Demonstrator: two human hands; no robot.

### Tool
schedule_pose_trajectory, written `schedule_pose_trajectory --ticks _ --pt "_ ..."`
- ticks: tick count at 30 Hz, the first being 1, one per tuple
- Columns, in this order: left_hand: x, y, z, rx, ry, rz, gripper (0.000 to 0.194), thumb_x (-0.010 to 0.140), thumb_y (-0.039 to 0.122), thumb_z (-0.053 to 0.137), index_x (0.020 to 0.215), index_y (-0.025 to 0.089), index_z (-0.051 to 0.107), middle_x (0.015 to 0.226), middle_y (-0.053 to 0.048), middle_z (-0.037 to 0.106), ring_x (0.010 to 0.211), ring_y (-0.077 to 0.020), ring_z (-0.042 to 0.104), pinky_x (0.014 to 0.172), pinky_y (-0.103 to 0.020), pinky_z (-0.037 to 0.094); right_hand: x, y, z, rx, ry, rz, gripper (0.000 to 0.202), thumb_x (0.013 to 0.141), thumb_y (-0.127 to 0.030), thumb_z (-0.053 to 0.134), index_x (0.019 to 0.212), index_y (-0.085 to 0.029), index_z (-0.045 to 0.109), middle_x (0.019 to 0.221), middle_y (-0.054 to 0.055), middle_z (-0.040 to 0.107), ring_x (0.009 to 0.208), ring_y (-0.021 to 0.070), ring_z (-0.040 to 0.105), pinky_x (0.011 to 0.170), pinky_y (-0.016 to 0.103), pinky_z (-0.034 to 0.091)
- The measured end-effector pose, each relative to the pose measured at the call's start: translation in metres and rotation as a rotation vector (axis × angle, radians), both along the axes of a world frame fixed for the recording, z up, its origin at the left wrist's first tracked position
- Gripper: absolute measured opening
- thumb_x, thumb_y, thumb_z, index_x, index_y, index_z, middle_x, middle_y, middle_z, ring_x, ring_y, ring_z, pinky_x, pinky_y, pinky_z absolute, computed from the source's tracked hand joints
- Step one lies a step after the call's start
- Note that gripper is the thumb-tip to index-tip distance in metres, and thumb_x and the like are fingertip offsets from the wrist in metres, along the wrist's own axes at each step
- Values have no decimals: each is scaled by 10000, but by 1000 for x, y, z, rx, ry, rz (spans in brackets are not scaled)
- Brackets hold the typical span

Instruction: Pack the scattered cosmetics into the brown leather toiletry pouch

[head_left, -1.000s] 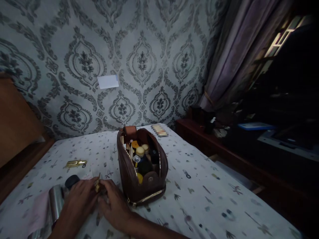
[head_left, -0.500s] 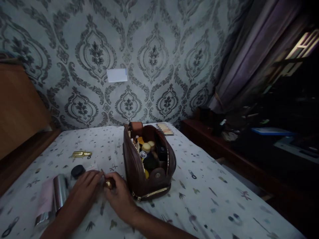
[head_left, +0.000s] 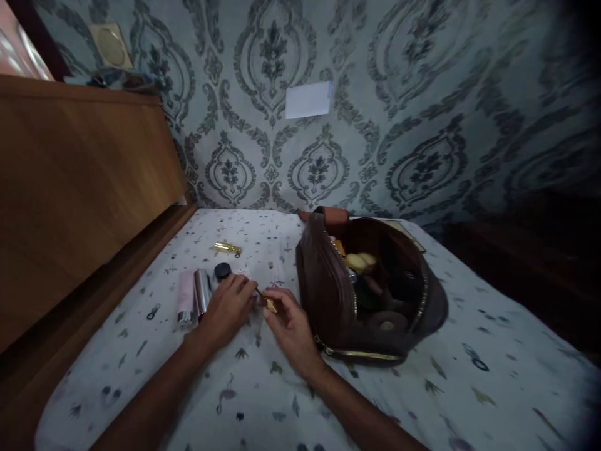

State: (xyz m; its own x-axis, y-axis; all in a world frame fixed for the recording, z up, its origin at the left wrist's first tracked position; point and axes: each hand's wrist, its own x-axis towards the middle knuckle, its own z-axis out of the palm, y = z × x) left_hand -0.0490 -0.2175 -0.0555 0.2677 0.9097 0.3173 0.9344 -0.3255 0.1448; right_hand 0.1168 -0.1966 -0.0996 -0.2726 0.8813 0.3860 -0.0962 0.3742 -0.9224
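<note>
My right hand (head_left: pixel 292 329) pinches a small shiny gold-and-brown item (head_left: pixel 271 305), whose exact kind I cannot make out. A thin dark piece shows between it and my left hand (head_left: pixel 231 303). The left fingers are bent together low over the sheet, and what they hold is hidden. Beside the left hand lie a silver cylinder (head_left: pixel 201 291), a pale pink tube (head_left: pixel 186 294) with a silver cap and a round black lid or jar (head_left: pixel 222 270). To the right of my right hand stands an unzipped dark brown bag (head_left: pixel 323 282) with several cosmetic-like items inside.
A gold tube (head_left: pixel 228 248) lies farther back on the patterned white sheet (head_left: pixel 253 388). Behind the bag is a flat card-like thing (head_left: pixel 407 233). A wooden cabinet (head_left: pixel 84 169) borders the left side, and a papered wall (head_left: pixel 375 156) closes the back.
The view has turned left, so the bag and hands appear farther right and more of the cabinet shows. Both hands stay close together, the right still pinching the small gold-and-brown item.
</note>
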Motion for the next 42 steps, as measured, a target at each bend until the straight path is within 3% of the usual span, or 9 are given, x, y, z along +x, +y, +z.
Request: schedule_pose_trajectory --ticks 6,13,17,20,24,29,36,42 --pt "0 -1 1 -20 78 23 144 991 201 447 992 186 589 1003 -75 605 937 -229 523 819 -378 462 -2 0 0 -31 27 15 219 821 -254 639 1036 -225 673 1048 54 648 1004 184 628 889 315 538" --pt "-15 -3 11 -18 -19 19 153 969 204 494 1093 197 583 1038 -69 638 1003 -238 568 872 -380 468 1 2 2 -100 -13 -6 270 867 -400 640 1055 -207 656 974 56 693 904 198 652 838 326 530" --pt "-46 -4 27 -26 -23 265 180 949 207 512 1104 192 602 1086 -86 636 1057 -255 567 903 -382 460 1 1 2 -140 3 -4 320 870 -466 625 1035 -193 657 874 46 682 805 189 642 736 301 527" --pt "-63 -5 34 -132 7 482 302 959 322 505 1202 161 581 1149 -129 615 1111 -300 548 920 -420 454 1 1 2 -159 -1 -14 347 869 -489 622 1040 -189 652 829 37 668 753 181 629 674 285 511" --pt "-65 -4 32 -334 -26 591 518 943 468 489 1366 169 474 1299 -153 567 1213 -357 502 919 -479 460 1 1 2 -179 25 -51 381 864 -516 619 1049 -184 635 813 37 662 693 169 604 602 267 491" --pt "-66 -2 22 -324 -100 530 578 913 435 502 1426 183 411 1394 -147 535 1304 -352 461 997 -497 429 1 0 5 -190 44 -41 370 866 -494 617 1074 -188 608 824 30 657 634 145 569 582 261 492" --pt "-96 8 4 -148 -537 350 482 924 417 414 1348 194 466 1208 -124 680 1066 -254 652 955 -436 493 0 1 3 -190 61 -32 354 848 -485 635 1044 -192 605 842 30 652 652 148 590 597 268 507" --pt "-118 14 -4 -64 -597 419 428 917 379 376 1254 164 529 1207 -140 684 1114 -242 645 995 -429 487 0 1 1 -181 59 -40 354 855 -478 630 1061 -191 606 873 33 647 681 149 595 630 273 513"
